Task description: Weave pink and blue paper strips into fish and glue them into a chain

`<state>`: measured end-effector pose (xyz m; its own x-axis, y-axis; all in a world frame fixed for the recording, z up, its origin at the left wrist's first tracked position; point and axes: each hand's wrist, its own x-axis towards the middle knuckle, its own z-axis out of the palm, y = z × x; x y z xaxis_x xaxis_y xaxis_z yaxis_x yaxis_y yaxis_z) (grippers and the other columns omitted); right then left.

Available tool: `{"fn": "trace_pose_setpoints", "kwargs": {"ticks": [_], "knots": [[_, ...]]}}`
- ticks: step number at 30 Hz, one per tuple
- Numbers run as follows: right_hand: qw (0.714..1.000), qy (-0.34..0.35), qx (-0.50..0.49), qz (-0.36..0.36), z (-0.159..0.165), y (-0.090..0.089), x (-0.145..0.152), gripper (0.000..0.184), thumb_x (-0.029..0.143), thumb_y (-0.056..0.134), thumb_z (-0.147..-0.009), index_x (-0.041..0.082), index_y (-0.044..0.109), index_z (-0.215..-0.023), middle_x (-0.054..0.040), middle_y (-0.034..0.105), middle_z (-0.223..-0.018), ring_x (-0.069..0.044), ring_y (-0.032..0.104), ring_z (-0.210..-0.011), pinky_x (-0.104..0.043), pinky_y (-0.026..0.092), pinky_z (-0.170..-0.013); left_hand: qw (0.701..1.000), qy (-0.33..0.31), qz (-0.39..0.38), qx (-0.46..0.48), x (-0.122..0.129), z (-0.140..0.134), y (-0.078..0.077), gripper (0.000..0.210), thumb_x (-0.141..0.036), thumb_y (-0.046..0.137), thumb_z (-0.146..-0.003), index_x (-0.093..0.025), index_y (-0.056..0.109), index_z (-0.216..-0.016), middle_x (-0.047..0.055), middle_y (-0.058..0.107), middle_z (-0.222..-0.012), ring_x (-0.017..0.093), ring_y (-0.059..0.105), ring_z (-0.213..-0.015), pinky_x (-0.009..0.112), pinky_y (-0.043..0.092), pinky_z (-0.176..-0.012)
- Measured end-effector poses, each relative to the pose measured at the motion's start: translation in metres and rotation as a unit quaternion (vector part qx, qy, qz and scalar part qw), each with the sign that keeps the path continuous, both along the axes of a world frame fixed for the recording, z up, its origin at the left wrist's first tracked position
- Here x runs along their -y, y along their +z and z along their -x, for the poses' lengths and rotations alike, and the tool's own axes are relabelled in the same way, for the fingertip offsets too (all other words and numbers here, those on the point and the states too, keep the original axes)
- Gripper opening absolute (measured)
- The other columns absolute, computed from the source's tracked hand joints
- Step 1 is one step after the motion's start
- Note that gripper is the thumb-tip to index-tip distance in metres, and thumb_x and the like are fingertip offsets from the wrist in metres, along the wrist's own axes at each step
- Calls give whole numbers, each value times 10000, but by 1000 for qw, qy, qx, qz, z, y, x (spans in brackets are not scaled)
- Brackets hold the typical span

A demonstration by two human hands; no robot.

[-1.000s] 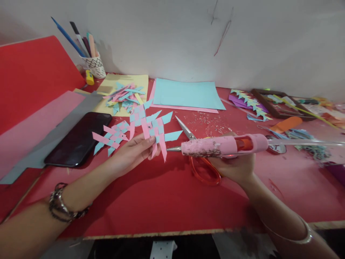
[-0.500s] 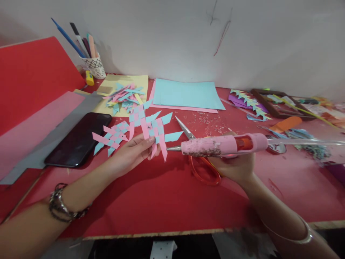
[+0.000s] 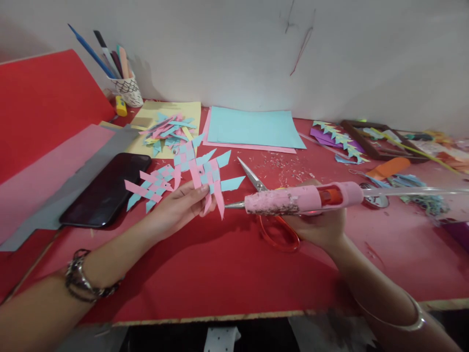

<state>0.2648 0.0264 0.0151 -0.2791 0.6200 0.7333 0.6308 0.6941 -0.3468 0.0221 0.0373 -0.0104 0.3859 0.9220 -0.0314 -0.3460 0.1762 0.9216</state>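
Between the thumb and fingers of my left hand [image 3: 183, 203] is a woven paper fish [image 3: 209, 175] of pink and light-blue strips, raised above the table. My right hand [image 3: 322, 225] is wrapped round a pink glue gun [image 3: 284, 201], with a clear glue stick [image 3: 410, 192] in its back. The gun's metal nozzle [image 3: 234, 205] points left, right by the fish's lower pink strip; whether they touch I cannot tell. More woven paper fish [image 3: 156, 186] lie behind my left hand. Scissors with red handles [image 3: 280, 239] lie partly hidden under the gun.
A black phone [image 3: 106, 190] lies at left. Behind are a pile of cut paper strips [image 3: 172, 129] on a yellow sheet, light-blue paper [image 3: 254, 127] and a pen cup [image 3: 128, 90]. A dark wooden frame [image 3: 384, 151] holding scraps stands at right. Small shavings [image 3: 289, 168] litter the red table.
My left hand and the paper fish have shifted very slightly left. The glue gun has followed a little to the left, its nozzle still beside the fish.
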Motion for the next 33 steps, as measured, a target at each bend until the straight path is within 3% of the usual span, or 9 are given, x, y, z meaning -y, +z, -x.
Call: {"fn": "trace_pose_setpoints", "kwargs": {"ticks": [7, 15, 33], "knots": [[1000, -13, -10, 19, 1, 0, 0, 153, 217, 631, -638, 206, 480, -621, 46, 536, -507, -96, 511, -429, -200, 425, -407, 1000, -9, 5, 14, 0, 2, -3, 253, -365, 647, -714, -184, 539, -575, -45, 533, -499, 81, 456, -486, 223, 396, -540], [1000, -22, -17, -14, 5, 2, -1, 189, 177, 623, -628, 212, 441, -593, 58, 522, -490, -78, 483, -397, -181, 393, -375, 999, -30, 5, 14, 3, 5, -7, 188, -308, 584, -779, -175, 579, -646, -38, 605, -592, 59, 487, -524, 185, 410, -590], [997, -38, -15, -63, 3, 1, -1, 93, 177, 607, -681, 210, 520, -685, 33, 617, -591, -100, 573, -488, -188, 448, -423, 999, -21, 18, 31, 1, 4, -3, 234, -361, 652, -709, -173, 570, -595, -44, 585, -542, 53, 475, -509, 162, 392, -541]]}}
